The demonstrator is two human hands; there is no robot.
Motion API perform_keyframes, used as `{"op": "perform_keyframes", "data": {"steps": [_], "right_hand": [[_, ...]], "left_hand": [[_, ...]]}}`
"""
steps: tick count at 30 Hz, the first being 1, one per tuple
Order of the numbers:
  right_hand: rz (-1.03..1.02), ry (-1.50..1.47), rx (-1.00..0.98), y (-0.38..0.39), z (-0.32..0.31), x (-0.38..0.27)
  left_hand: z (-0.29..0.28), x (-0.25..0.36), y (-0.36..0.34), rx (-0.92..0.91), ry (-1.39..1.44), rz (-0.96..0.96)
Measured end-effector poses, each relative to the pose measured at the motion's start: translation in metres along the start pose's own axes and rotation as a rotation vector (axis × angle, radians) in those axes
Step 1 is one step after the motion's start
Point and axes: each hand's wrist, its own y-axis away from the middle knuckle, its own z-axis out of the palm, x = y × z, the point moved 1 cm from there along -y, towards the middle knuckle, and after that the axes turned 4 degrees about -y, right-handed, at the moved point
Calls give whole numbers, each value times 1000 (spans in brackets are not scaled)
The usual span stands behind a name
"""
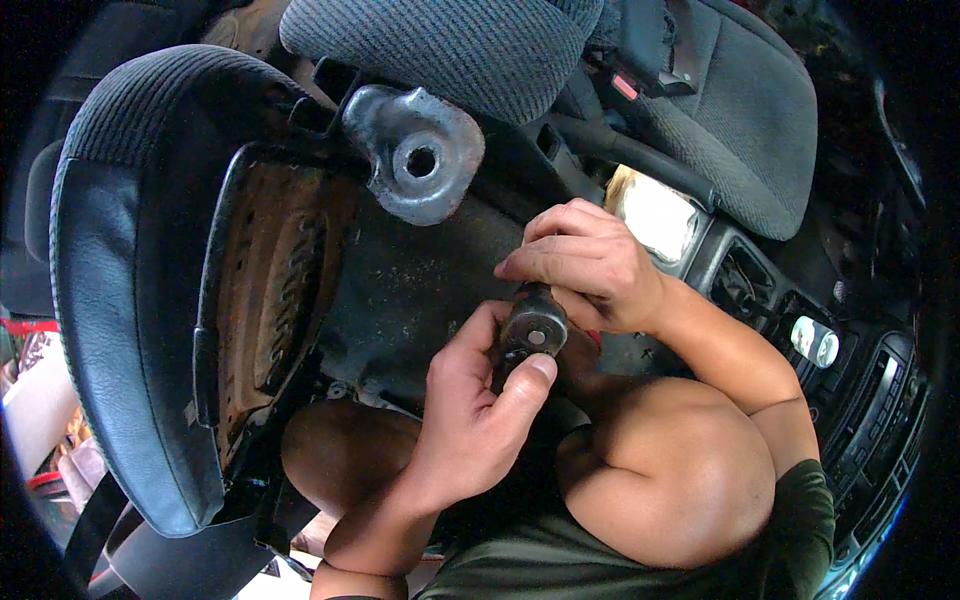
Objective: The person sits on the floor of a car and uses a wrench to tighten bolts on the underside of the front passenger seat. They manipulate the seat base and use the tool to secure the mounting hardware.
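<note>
Between my hands is a dark metal ratchet wrench (546, 322), its round head with a pale centre button turned up toward me. My left hand (465, 410) is closed around the head, the thumb pressed against its near side. My right hand (597, 262) curls its fingers over the far side of the tool, just beyond the head. Its fingers hide whatever part they grip there. Both hands are above the dark car floor, between my bent bare knees.
A tipped seat cushion (105, 330) with a rusty metal underside (290, 290) stands at the left. A metal bracket with a hole (455, 155) juts out near it. Another seat (740, 110) and the centre console (715, 250) are at the right. A small white-lidded container (815, 343) sits by the dashboard.
</note>
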Motion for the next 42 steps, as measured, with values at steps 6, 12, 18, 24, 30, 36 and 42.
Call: {"op": "perform_keyframes", "data": {"steps": [6, 12, 18, 24, 30, 36, 42], "right_hand": [[-12, 21, -27, -5, 0, -1], [-17, 11, -41, -8, 2, -3], [0, -3, -40, -7, 3, -3], [-5, -55, -64, -7, 1, -2], [4, -69, -70, -4, 0, -3], [-9, -123, -91, -4, 2, 1], [26, -222, -82, -5, 4, 0]], "left_hand": [[-3, -2, -1, 34, 36, -8], [-8, -5, -3, 42, 41, -34], [-6, -8, -2, 47, 145, -26], [-7, -5, -1, -24, 166, -70], [-4, -5, 1, -45, 174, -71], [-9, -4, 1, -85, 146, -93], [-9, -3, 1, -89, 152, -91]]}}
